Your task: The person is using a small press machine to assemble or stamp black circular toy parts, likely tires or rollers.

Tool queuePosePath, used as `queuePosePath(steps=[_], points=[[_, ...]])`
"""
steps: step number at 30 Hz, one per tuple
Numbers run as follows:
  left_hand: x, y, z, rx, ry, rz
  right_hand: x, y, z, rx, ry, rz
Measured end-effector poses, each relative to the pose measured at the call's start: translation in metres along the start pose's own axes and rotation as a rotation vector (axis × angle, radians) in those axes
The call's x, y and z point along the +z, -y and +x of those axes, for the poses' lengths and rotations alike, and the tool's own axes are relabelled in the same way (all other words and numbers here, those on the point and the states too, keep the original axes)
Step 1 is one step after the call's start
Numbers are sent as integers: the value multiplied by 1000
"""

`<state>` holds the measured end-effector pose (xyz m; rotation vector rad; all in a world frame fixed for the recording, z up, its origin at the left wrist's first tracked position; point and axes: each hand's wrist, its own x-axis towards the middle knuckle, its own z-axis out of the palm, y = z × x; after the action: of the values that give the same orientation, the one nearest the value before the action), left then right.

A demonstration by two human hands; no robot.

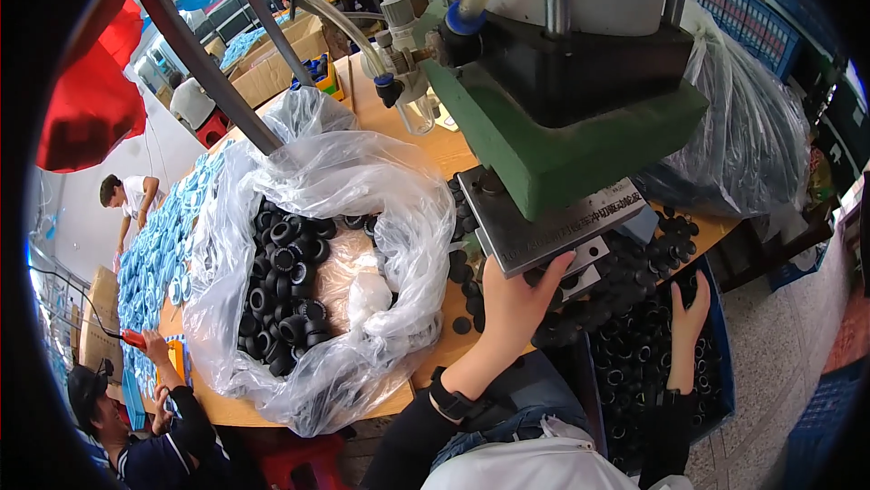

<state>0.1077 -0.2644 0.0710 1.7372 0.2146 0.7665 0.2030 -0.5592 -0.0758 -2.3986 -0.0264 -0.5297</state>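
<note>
Nearest you, at six o'clock, your lap and dark sleeves filled the lower edge. Your left hand [515, 295], with a black wristband [450, 397] on the wrist, reached up toward twelve o'clock to the metal plate [530, 218] under the green press head [553, 141]. Its fingers were stretched out, their tips at the plate's lower edge; whether they pinched a part there could not be told.

Your right hand [691, 304], at about four o'clock from the left, lay down in the blue crate [722, 345] full of black rubber rings [634, 359]. Its fingers curled loosely among the rings, touching them, but whether they gripped one could not be told.

More black pieces lay scattered on the wooden bench [444, 345] between your left hand and the plate. At nine o'clock of your left hand sat a clear plastic bag [362, 173], open at the top, with a heap of black rings [285, 281] inside.

Farther out, at one o'clock, another clear bag [752, 127] bulged beside the press. At eleven o'clock clear hoses [335, 19] ran to a fitting on the machine. Far off at nine o'clock, a person in white [131, 195] leaned over a table of light blue parts [159, 254], and at seven o'clock another person [145, 436] held a red-handled tool [134, 339].
</note>
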Motion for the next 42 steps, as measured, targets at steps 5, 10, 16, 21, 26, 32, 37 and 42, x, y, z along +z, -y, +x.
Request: queuePosePath(steps=[5,10,16,21,26,32,37,42], points=[[-4,9,8,227,9,228,34,64,56,-421,106,16],[-19,15,2,335,58,365,93,63,73,-404,301,-317],[-87,-20,-34,276,188,303,84,70,80,-498,239,-449],[-174,-9,-83,150,-109,484,58,85,62,-454,276,-263],[-219,36,-121,-140,-432,199,18,135,24,-391,222,388],[-241,52,-82,-76,-489,333,11,235,-6,-362,524,809],[-251,78,-36,-42,-296,573,64,235,-5,-241,300,1059],[-266,123,-16,134,-210,876,44,238,-17,-501,34,416]])
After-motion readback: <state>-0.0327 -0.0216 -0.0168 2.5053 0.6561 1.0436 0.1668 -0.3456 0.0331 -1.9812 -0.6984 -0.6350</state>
